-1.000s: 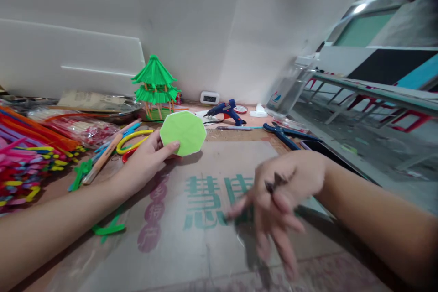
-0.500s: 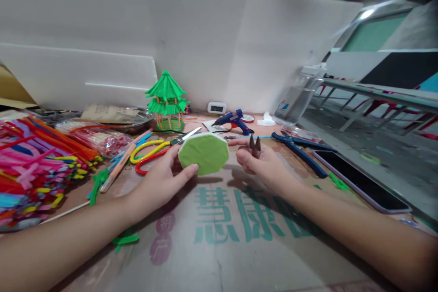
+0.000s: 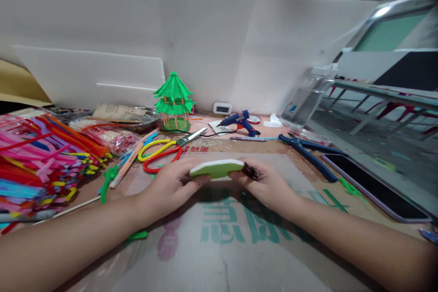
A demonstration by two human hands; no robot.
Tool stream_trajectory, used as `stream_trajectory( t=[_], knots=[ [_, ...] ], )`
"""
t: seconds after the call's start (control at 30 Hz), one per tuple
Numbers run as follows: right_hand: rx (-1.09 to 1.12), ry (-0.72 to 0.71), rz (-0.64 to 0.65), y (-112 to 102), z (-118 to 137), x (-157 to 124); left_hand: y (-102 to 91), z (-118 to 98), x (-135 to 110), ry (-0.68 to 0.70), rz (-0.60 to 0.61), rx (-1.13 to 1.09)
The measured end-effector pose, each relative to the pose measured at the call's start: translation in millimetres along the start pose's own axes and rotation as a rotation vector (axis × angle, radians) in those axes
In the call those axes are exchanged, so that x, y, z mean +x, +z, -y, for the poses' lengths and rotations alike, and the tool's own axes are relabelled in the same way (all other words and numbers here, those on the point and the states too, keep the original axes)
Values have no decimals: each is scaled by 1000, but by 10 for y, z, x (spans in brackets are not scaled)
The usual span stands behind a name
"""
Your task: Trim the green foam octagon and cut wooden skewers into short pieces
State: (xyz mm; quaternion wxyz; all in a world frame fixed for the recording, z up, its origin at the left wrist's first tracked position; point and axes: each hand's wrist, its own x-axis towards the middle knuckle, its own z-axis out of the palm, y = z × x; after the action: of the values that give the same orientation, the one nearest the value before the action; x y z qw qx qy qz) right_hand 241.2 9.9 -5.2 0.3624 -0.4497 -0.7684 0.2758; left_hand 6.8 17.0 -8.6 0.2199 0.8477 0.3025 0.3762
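Note:
A flat green foam disc with a white edge (image 3: 216,168) is held level, edge toward me, between both hands just above the cardboard sheet (image 3: 239,237). My left hand (image 3: 169,187) grips its left side with thumb and fingers closed. My right hand (image 3: 270,185) pinches its right side and also keeps a small dark snipper (image 3: 251,172) tucked in the fingers, tips pointing left at the disc.
Piles of coloured pipe cleaners (image 3: 37,159) lie at the left. Yellow and red scissors (image 3: 167,148), a green pagoda model (image 3: 174,100), a blue glue gun (image 3: 239,122), blue pliers (image 3: 308,153) and a phone (image 3: 372,187) ring the work area. White boards stand behind.
The disc has been tipped from facing me to lying flat and lowered toward the cardboard. My right hand came in from the front and took its right edge.

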Motion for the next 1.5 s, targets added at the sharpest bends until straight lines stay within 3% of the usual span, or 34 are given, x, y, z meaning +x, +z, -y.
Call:
stream_trajectory(
  t=[0.17,0.4,0.53,0.93,1.5],
  knots=[
    [-202,-246,-188,-162,106,-29,-22,56,-31,41,-107,56],
    [-571,-580,-66,-229,260,-75,-17,125,-29,88,-44,93],
    [-689,-689,-82,-173,209,-82,-10,140,-31,80,-38,109],
    [-819,-718,-119,-168,183,-59,-9,146,-23,80,-32,137],
    [-811,-723,-71,-139,172,-73,-5,119,-32,84,-21,154]
  ],
)
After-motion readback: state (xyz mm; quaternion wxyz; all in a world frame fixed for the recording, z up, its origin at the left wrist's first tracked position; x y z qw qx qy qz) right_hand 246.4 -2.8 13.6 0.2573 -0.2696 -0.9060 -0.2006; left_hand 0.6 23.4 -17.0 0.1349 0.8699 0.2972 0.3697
